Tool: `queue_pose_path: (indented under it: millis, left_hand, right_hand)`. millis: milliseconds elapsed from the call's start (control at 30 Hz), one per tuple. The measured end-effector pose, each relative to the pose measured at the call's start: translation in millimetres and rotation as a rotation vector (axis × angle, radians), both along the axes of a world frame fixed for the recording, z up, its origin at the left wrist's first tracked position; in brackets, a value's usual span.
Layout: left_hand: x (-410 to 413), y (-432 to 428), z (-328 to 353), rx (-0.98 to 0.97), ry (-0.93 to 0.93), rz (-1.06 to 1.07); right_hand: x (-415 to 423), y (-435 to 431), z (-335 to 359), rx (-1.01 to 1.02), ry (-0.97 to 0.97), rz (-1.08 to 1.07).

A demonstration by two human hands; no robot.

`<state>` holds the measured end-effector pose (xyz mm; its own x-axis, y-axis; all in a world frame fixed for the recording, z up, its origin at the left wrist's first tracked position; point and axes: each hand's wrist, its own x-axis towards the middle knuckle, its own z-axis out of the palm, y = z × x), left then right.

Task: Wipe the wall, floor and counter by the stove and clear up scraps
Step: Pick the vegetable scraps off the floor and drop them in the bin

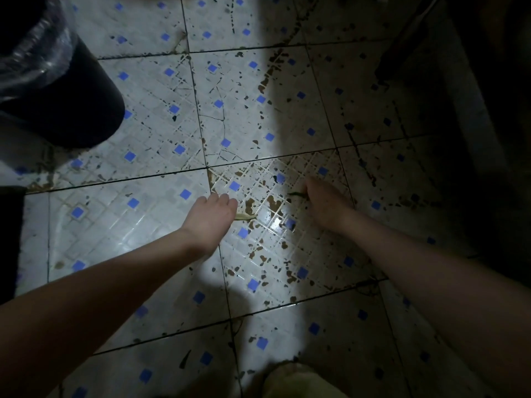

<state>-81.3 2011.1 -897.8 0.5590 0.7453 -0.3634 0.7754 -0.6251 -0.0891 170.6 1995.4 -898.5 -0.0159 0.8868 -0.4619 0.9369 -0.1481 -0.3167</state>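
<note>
At far left, the lined bin (71, 110) stood on the floor (161, 231), well apart from both hands.

1. Left hand (211, 216): it reached down to the tiles with its back to the camera. The fingers (224, 200) pointed down and their tips were hidden. A pale scrap (247, 216) lay on the floor, touching or just beside them. Whether it was gripped could not be told.
2. Between the hands: brown stains (273, 201) covered the tile and ran along the grout. No cloth was visible in either hand.
3. Right hand (326, 206): the fingers were curled narrow, and a green scrap (297, 193) stuck out from them at floor level, apparently pinched.

Judged progress: scrap collection was in hand, with two scraps at the fingers and neither yet in the bin. Floor wiping appeared outstanding, since stains extended across most tiles. Wall and counter were out of view, so their state could not be assessed.
</note>
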Motion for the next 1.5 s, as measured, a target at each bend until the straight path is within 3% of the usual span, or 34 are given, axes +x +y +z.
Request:
queue_pose_path:
  millis: [367, 667, 900, 1333, 1500]
  left_hand:
    - [-32.9, 12.0, 22.9, 0.035, 0.067, 0.107]
    - [-57.0, 8.8, 43.7, 0.072, 0.064, 0.146]
    - [-51.4, 0.4, 48.0, 0.095, 0.041, 0.095]
    - [-38.3, -3.1, 62.2, 0.138, 0.060, -0.017]
    - [-50.7, 2.2, 69.5, 0.177, 0.050, 0.030]
  right_hand:
    - [-8.1, 0.3, 4.7, -0.081, -0.116, 0.009]
    - [-23.0, -6.3, 9.9, -0.049, -0.012, -0.122]
    - [-44.7, -10.5, 19.3, -0.014, 0.053, -0.051]
    - [-74.0, 4.6, 47.8, 0.031, -0.053, 0.023]
    - [-81.8, 16.4, 57.1, 0.100, -0.056, 0.038]
